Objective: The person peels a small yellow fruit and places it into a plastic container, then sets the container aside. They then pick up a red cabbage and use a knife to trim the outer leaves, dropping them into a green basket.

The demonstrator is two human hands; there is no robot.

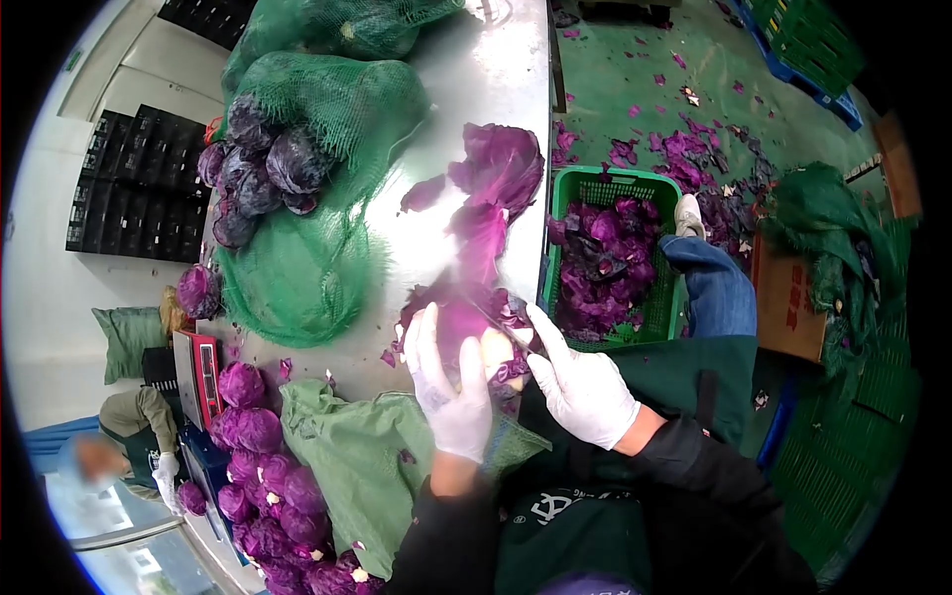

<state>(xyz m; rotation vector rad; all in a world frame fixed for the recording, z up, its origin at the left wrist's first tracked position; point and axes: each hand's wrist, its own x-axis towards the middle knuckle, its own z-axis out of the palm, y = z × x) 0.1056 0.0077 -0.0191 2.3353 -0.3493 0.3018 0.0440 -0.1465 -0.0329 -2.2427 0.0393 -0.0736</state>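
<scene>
A red cabbage (453,322), blurred and partly peeled with a pale cut base, sits at the front of the metal table. My left hand (451,387), in a white glove, holds it from the near side, fingers spread around it. At its right, my right hand (587,389), also gloved, is closed on a thin dark knife (499,325), whose blade lies against the cabbage and is partly blurred. Loose purple leaves (503,169) lie on the table beyond.
Green net bags (347,104) with cabbages (297,161) fill the table's far left. Peeled cabbages (260,431) are piled at left near a red scale (203,372) and green sack (347,456). A green crate (617,181) of leaves stands right. A co-worker (139,431) is at far left.
</scene>
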